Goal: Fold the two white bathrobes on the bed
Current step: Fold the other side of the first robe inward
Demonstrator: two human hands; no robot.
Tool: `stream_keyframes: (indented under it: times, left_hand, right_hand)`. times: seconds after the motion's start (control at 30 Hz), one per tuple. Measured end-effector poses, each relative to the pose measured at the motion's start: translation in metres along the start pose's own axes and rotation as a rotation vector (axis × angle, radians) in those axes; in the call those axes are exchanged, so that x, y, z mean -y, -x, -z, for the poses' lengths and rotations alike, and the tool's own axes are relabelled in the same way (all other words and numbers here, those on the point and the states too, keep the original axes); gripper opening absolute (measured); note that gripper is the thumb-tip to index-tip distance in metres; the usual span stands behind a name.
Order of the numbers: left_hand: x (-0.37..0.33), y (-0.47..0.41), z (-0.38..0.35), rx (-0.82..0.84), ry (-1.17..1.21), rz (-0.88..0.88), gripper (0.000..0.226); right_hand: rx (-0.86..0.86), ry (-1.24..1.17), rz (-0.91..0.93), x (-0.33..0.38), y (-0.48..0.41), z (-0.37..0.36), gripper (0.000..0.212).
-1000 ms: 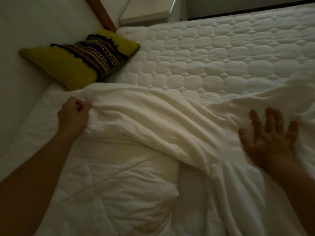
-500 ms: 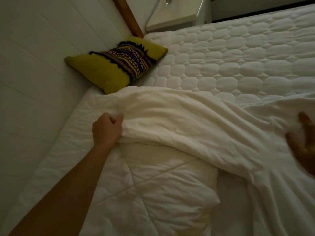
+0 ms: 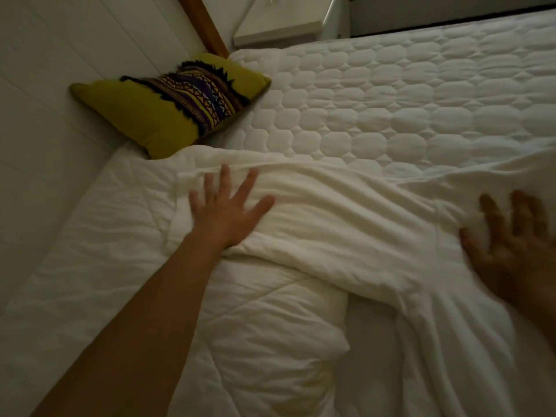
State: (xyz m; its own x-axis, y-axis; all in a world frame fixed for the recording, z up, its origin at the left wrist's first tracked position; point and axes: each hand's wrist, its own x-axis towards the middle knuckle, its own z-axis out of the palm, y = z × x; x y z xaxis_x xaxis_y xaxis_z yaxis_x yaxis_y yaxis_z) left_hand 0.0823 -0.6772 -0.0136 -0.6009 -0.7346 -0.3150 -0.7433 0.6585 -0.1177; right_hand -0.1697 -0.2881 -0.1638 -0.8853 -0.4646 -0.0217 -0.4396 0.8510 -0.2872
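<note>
At the far left a white wall (image 3: 45, 145) borders the bed, with a yellow patterned cushion (image 3: 168, 106) wedged in the corner against it and a quilted duvet (image 3: 120, 236) below. The left hand (image 3: 225, 209) lies flat with fingers spread on the left end of the white bathrobe (image 3: 346, 224), which stretches across the bed's middle. Beyond its far edge the quilted mattress (image 3: 391, 100) lies bare, while the right hand (image 3: 511, 245), fingers also spread though blurred, presses the robe near the right border.
</note>
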Motion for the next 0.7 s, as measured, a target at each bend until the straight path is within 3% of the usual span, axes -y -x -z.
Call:
stream_keyframes:
  times: [0.1, 0.23, 0.3, 0.4, 0.47, 0.53, 0.63, 0.7]
  left_hand:
    - [0.008, 0.003, -0.008, -0.068, 0.025, -0.006, 0.079]
    - [0.025, 0.003, 0.007, 0.041, -0.073, 0.179, 0.078]
    - [0.002, 0.002, 0.019, -0.082, -0.11, 0.255, 0.075]
    - [-0.044, 0.015, 0.017, -0.296, -0.088, 0.015, 0.067]
    - [-0.031, 0.022, 0.003, -0.19, -0.131, -0.064, 0.069]
    - [-0.009, 0.024, -0.014, -0.104, -0.13, 0.007, 0.073]
    - [-0.006, 0.013, -0.03, -0.108, -0.134, 0.019, 0.071]
    - [-0.004, -0.001, -0.025, -0.057, -0.182, -0.029, 0.07]
  right_hand:
    - [0.011, 0.042, 0.001, 0.004, 0.002, 0.004, 0.077]
    - [0.055, 0.115, -0.018, 0.003, -0.002, 0.008, 0.079]
    - [0.049, 0.137, -0.011, 0.003, 0.002, 0.004, 0.079]
    - [0.047, 0.151, -0.017, 0.002, 0.001, 0.008, 0.08]
    - [0.043, 0.146, 0.007, 0.008, -0.001, 0.014, 0.08]
    - [0.05, 0.159, 0.029, 0.009, 0.003, 0.016, 0.08]
    - [0.068, 0.156, 0.029, 0.005, 0.003, 0.015, 0.08]
    - [0.165, 0.135, 0.025, 0.003, -0.002, 0.017, 0.079]
